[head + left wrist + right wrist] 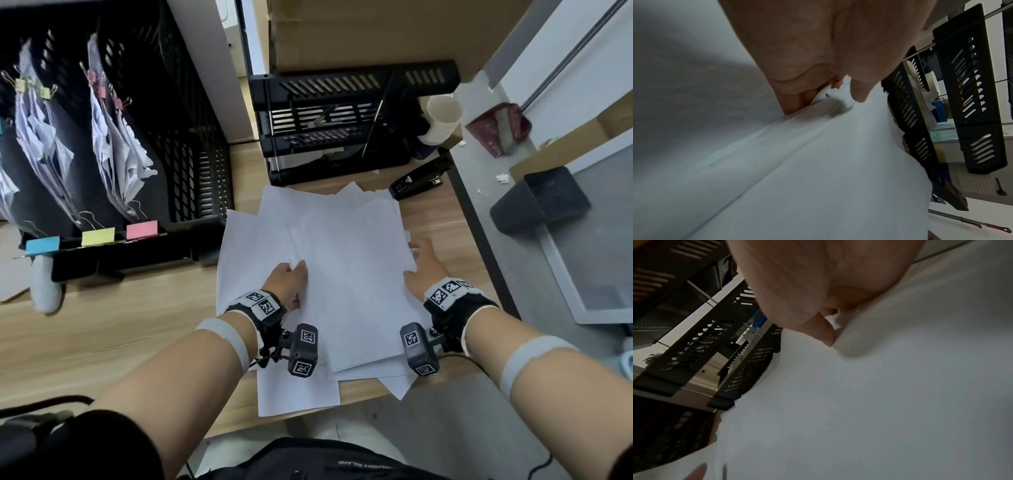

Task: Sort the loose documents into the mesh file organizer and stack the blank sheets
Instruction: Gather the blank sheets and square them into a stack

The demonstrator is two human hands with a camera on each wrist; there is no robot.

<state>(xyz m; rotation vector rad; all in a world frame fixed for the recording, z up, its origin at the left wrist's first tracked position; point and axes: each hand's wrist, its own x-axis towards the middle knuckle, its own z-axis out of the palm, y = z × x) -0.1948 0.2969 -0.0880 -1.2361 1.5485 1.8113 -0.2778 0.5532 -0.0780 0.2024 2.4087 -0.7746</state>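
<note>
On desk, blank sheets point(346, 260) are pinched at opposite edges by left hand point(286, 282) and right hand point(423, 270), likely for squaring.

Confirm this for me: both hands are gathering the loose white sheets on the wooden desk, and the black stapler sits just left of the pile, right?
Not quite. The head view shows the black stapler at the pile's far right corner, not left of it. The rest holds: the left hand and right hand are on the loose white sheets on the wooden desk.
</note>
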